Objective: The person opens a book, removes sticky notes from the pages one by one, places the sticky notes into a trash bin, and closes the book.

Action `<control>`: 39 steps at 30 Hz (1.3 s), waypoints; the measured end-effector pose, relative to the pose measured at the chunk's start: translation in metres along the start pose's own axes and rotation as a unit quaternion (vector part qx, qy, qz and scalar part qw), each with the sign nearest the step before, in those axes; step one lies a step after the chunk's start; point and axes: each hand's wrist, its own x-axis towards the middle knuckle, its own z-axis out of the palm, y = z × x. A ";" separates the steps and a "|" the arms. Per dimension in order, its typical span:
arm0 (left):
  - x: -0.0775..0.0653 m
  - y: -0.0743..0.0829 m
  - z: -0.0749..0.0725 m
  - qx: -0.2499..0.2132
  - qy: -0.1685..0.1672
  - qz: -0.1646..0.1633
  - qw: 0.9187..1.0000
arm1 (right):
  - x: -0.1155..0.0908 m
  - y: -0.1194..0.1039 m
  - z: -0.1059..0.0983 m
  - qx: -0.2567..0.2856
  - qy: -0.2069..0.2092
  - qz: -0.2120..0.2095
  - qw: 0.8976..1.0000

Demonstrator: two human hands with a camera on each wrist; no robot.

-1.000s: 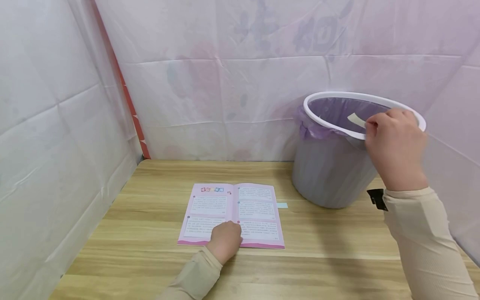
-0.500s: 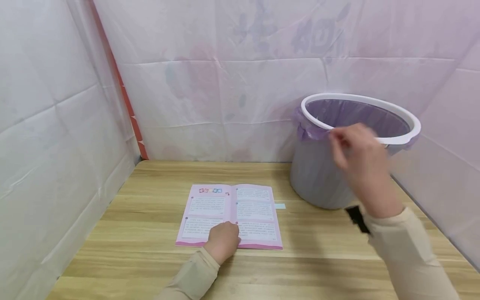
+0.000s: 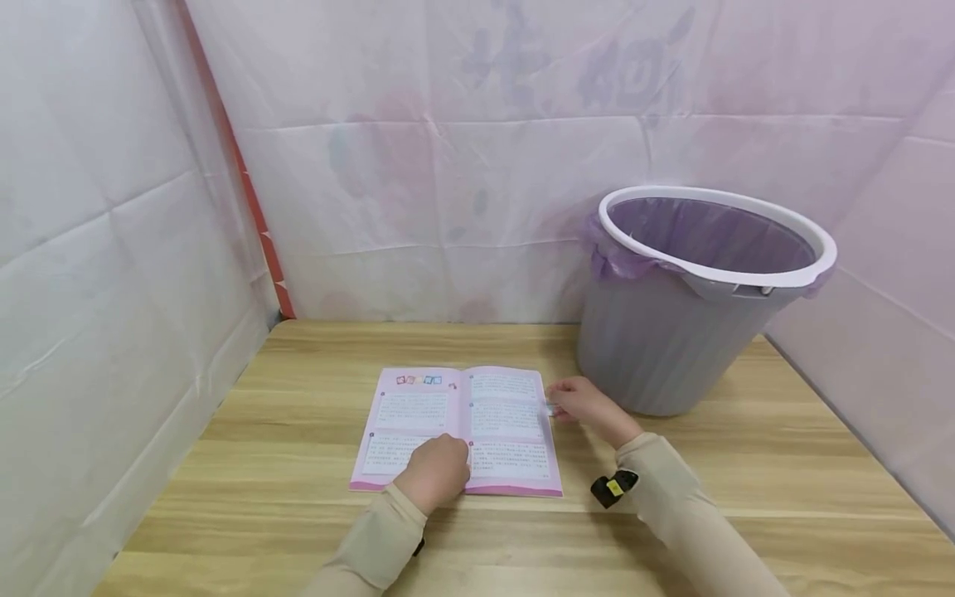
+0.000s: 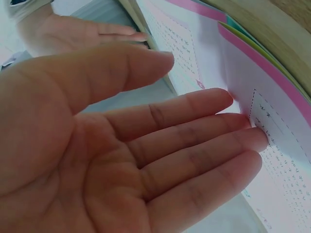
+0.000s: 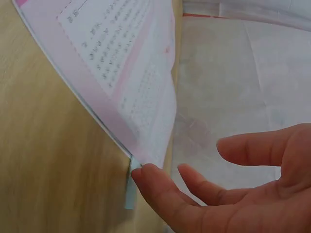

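An open pink booklet (image 3: pixel 507 385) with printed text lies on the wooden table. Its lower middle, near the fold, is under my left hand (image 3: pixel 436 473). In the left wrist view that hand's fingers (image 4: pixel 194 155) are nearly straight, their tips against the page, and the thumb stands apart. At the booklet's right edge is my right hand (image 3: pixel 589 406). A pale blue paper strip (image 5: pixel 130 189) sticks out from that edge. In the right wrist view a fingertip meets the page edge beside the strip, while the thumb (image 5: pixel 252 149) is well away from it.
A grey trash bin (image 3: pixel 649 348) with a white rim and purple liner stands at the back right, close behind the right hand. Pale sheeting (image 3: pixel 358 207) hangs behind the wooden table (image 3: pixel 246 464) and at its sides.
One second ago my right hand held a pale paper strip over the bin. It has come down and left to the booklet's right edge, without that strip. The left hand has barely moved.
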 end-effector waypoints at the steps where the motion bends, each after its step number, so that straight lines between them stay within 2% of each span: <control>1: 0.000 0.000 0.000 -0.002 -0.001 0.000 1.000 | 0.002 0.001 0.001 0.013 0.001 0.001 1.000; 7: 0.000 0.001 -0.001 -0.011 -0.003 0.004 1.000 | 0.008 0.006 0.004 0.089 0.023 0.025 0.995; 13: 0.000 0.002 -0.001 -0.009 -0.003 0.004 1.000 | 0.011 0.010 0.004 0.162 0.044 0.069 0.983; 18: 0.000 0.002 -0.001 -0.004 -0.005 0.000 1.000 | 0.013 0.011 0.006 0.196 0.044 0.077 0.977; 23: 0.000 0.002 -0.001 0.002 -0.002 0.000 1.000 | 0.012 0.013 0.008 0.205 0.032 0.060 0.976; 28: -0.002 0.002 0.000 0.004 -0.003 0.012 1.000 | 0.009 0.015 0.014 0.216 -0.003 0.028 0.976; 36: -0.003 0.003 0.001 -0.015 -0.004 0.026 1.000 | 0.008 0.012 0.019 0.244 -0.037 -0.027 0.969; 37: -0.004 0.003 0.001 -0.021 -0.007 0.026 0.999 | 0.007 0.011 0.018 0.238 -0.034 -0.035 0.970; 39: -0.004 0.002 0.000 -0.033 -0.014 0.027 0.999 | 0.006 0.009 0.014 0.191 -0.017 -0.062 0.980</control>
